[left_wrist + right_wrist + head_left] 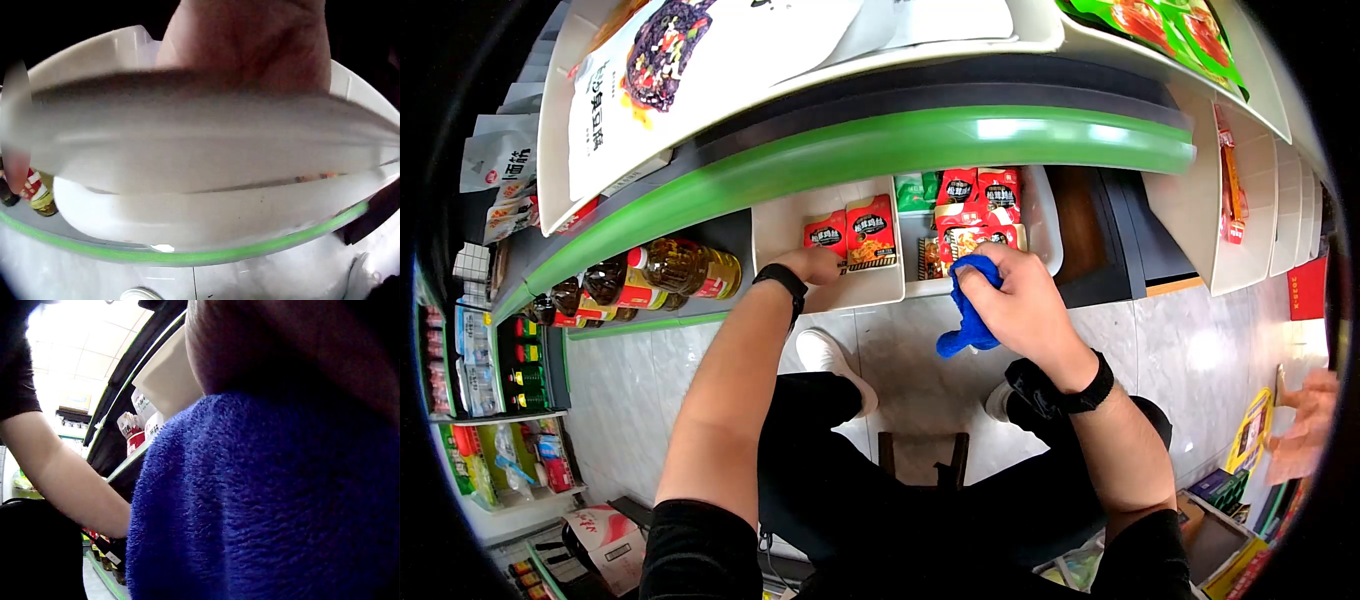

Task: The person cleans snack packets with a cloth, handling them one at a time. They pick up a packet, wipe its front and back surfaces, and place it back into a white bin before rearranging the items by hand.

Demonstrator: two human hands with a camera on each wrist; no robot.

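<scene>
Cloth (972,318) hangs gripped in the right hand (1022,298), while the left hand (812,265), whose finger hold I cannot tell, is at the white bin (880,287); bin-wiping seems in hand, next probably calling for shifting the packets (870,230) just beyond the left hand

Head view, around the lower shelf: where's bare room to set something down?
The dark shelf patch between the right bin and the black panel looks bare; so does the floor between the shoes. Crowded: the right bin, with its packets, and the left end, lined with bottles.
</scene>
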